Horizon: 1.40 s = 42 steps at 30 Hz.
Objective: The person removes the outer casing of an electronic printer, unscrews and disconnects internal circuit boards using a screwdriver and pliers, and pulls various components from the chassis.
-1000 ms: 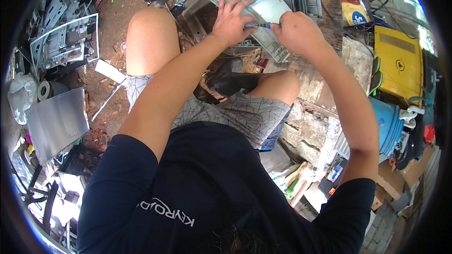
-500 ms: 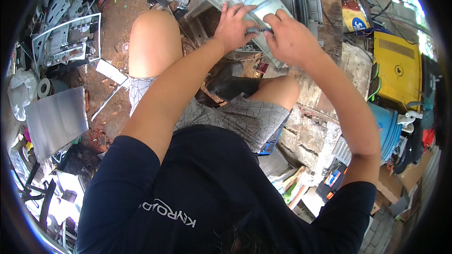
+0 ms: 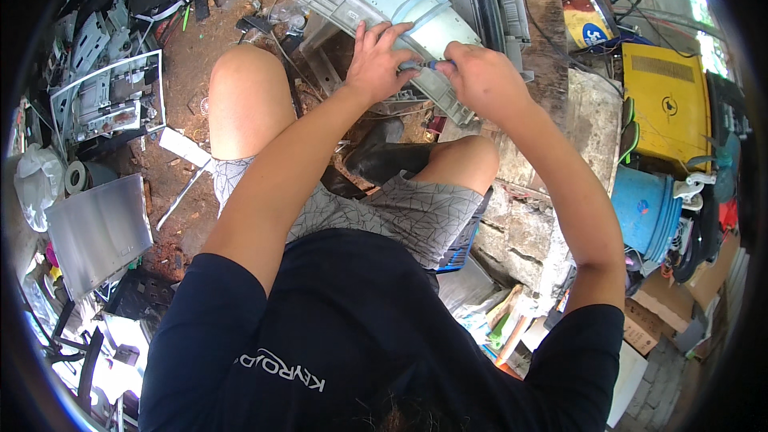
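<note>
A long, pale grey-green plastic casing [image 3: 404, 0] with a ribbed grey edge lies tilted in front of me at the top of the view. My left hand [image 3: 373, 64] grips its near edge, the fingers laid over the top and the thumb towards the middle. Just right of it, my right hand [image 3: 488, 80] is closed with thumb and forefinger pinched on a slim blue tool [image 3: 433, 66]. Its tip points left, close to my left thumb and against the casing's edge. Most of the tool is hidden in the right hand, so its exact kind is unclear.
Wooden boards [image 3: 552, 8] run along the right, beside a yellow metal case [image 3: 668, 104] and a blue bucket [image 3: 644, 208]. Stripped frames and metal parts [image 3: 108, 100] pile up at the left, with a grey flat panel [image 3: 100, 232] below. Scraps litter the dirt floor.
The whole view has shifted a little, so the casing and both hands sit slightly farther left. Both hands keep their places at the casing's edge.
</note>
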{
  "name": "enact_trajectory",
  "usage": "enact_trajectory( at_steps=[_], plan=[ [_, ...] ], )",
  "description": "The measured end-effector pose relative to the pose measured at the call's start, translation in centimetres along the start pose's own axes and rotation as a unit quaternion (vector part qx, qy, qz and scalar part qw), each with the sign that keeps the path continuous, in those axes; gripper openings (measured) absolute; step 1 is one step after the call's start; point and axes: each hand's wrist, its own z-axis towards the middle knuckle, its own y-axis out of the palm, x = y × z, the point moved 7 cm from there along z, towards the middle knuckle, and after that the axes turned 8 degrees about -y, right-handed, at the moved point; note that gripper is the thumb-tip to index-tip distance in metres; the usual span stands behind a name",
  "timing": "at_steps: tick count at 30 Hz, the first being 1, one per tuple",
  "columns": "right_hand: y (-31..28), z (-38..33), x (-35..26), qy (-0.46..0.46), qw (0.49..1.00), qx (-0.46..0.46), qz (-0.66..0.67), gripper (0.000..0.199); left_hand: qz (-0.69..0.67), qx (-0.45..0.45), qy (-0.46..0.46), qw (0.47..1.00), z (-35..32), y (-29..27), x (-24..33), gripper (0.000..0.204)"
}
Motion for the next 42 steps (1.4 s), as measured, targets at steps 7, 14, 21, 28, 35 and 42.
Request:
enact_trajectory(
  at_steps=[7, 14, 21, 28, 35, 42],
  plan=[
    [-1.5, 0.6, -1.9, -0.170, 0.984, 0.028, -0.049, 0.019, -0.010, -0.006, 0.001, 1.000, -0.1, -0.1, 0.1, 0.025],
    [0.0, 0.7, -0.6, -0.036, 0.998, -0.040, -0.038, 0.024, -0.008, 0.000, 0.000, 1.000, 0.0, 0.0, 0.1, 0.026],
    [-1.6, 0.5, -1.2, -0.136, 0.990, 0.025, -0.017, 0.019, -0.006, 0.002, 0.001, 1.000, 0.0, -0.1, 0.2, 0.024],
    [-0.5, 0.6, -1.1, -0.094, 0.995, -0.029, -0.006, 0.033, -0.008, 0.007, 0.002, 1.000, 0.1, 0.0, 0.2, 0.026],
    [-1.7, 0.8, -1.1, -0.063, 0.996, -0.051, -0.026, 0.022, -0.004, 0.009, 0.010, 1.000, 0.0, -0.5, 0.4, 0.026],
    [-1.3, 0.3, -1.1, -0.159, 0.987, 0.012, -0.018, 0.022, -0.009, 0.015, 0.009, 1.000, 0.2, 0.0, 0.4, 0.031]
  ],
)
